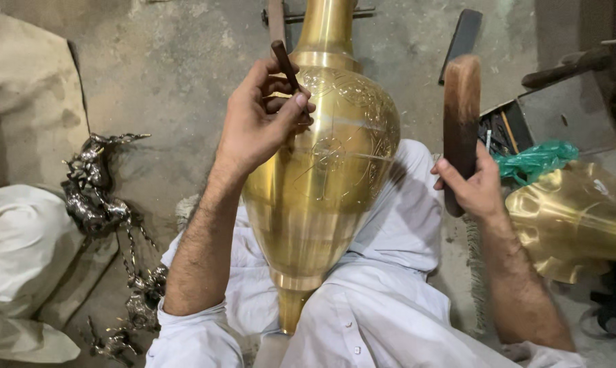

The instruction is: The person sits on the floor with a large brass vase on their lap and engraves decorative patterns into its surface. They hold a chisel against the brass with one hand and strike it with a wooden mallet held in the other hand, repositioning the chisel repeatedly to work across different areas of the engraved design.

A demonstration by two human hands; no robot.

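Dark metal horse figures (100, 197) lie on the floor (172, 82) at the left. The left hand (257, 119) pinches a thin metal punch (285, 65) against the big gold vase (321, 177) resting on the lap. The right hand (475, 187) grips a wooden mallet (461, 116), lifted beside the vase. It looks like pattern-cutting work; next, a careful tap on the punch seems needed.
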